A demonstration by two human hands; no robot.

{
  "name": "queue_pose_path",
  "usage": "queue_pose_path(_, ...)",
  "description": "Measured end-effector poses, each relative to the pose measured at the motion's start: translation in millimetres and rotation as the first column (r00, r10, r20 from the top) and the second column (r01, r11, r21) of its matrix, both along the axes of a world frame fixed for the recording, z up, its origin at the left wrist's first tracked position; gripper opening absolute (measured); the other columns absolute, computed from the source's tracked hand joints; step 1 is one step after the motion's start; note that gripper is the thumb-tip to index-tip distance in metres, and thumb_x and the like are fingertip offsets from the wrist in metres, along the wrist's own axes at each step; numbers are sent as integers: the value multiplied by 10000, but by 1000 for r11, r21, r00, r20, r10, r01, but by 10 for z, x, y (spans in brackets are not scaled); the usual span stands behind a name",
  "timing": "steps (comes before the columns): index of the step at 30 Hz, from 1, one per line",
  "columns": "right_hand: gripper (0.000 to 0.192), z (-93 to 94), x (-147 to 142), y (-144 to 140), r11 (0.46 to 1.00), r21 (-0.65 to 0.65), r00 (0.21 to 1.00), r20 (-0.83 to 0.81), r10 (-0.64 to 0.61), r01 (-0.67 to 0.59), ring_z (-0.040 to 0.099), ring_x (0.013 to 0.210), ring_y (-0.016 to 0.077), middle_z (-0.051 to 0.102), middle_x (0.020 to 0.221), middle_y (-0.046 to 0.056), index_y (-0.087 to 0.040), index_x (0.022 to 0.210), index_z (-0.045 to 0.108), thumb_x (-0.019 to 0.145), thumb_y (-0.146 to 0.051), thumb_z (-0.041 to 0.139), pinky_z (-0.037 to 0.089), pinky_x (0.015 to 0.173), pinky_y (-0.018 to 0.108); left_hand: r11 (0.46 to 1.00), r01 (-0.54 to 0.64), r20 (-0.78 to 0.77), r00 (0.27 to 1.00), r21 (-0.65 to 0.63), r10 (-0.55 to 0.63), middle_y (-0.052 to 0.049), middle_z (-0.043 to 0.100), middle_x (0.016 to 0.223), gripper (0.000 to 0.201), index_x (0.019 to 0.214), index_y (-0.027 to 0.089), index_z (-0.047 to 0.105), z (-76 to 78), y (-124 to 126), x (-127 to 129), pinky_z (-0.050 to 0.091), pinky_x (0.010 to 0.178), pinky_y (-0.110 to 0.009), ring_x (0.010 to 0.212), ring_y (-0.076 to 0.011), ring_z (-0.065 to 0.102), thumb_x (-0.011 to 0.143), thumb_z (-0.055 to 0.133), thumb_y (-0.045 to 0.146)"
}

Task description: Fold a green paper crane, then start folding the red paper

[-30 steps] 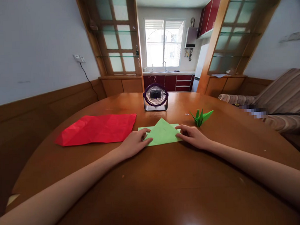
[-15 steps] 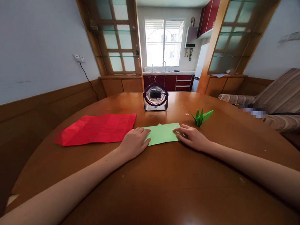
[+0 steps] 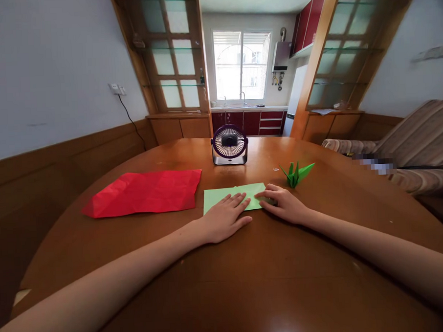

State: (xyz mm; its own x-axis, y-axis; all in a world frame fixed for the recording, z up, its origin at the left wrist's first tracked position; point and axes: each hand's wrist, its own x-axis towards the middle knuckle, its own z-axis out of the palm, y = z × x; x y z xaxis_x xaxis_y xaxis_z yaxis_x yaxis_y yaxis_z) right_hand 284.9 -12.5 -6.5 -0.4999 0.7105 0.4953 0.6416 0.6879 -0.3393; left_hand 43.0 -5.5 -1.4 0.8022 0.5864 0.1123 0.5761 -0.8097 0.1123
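A folded strip of light green paper (image 3: 217, 195) lies on the table in front of me. My left hand (image 3: 226, 217) rests flat across its middle, with the fingers stretched out and the thumb apart. At the strip's right end, my right hand (image 3: 282, 205) holds the paper with bent fingers, index finger and thumb close together. Part of the strip is hidden under both hands. Just beyond my right hand stands a green origami crane (image 3: 294, 175). A large red sheet of paper (image 3: 145, 194), creased, lies to the left of the strip.
A small purple desk fan (image 3: 229, 143) stands upright at the far side of the round-edged wooden table (image 3: 227, 293). To the right is a striped sofa (image 3: 418, 138). Wooden cabinets and a kitchen window lie beyond the table.
My left hand has slid right from the strip's left end to its middle, its fingers flattening out. The left end of the paper now shows. My right hand has stayed in place.
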Motion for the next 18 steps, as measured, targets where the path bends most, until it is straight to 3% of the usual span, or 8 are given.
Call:
queue_pose_path(7, 309, -27, 54, 58, 974, -223, 983, -172, -67, 27, 461, 600, 127, 533, 671, -6, -157, 1058, 665, 888, -386, 545, 380, 579, 253, 989, 37, -40, 998, -146, -43, -120, 54, 1586, 742, 1527, 195, 182, 24, -38, -48, 95, 1189, -462, 1469, -284, 39, 946, 249, 652)
queue_pose_path(12, 325, -37, 85, 118, 918, -396, 957, -275, -90, -28, 424, 561, 110, 494, 624, -32, -161, 1034, 669, 844, -414, 592, 337, 544, 243, 985, 22, -22, 999, -174, -26, -90, 63, 1592, 698, 1520, 245, 212, 46, -88, -65, 86, 1192, -461, 1471, -279, 40, 948, 272, 641)
queue_pose_path(16, 412, -35, 95, 138, 880, -462, 949, -312, -41, -114, 457, 593, 106, 530, 703, -20, -159, 1121, 637, 789, -402, 662, 373, 566, 242, 983, -67, 156, 983, -168, 93, -85, 103, 1597, 615, 1507, 218, 253, 5, -54, -96, 121, 1192, -455, 1473, -263, 88, 979, 312, 530)
queue_pose_path(18, 449, -24, 96, 120, 894, -426, 956, -294, 6, -137, 492, 644, 116, 552, 773, -2, -167, 1156, 623, 773, -393, 686, 406, 606, 252, 976, -141, 311, 932, -165, 187, -102, 141, 1593, 661, 1508, 204, 232, -13, -5, -123, 161, 1185, -461, 1465, -269, 144, 941, 437, 475)
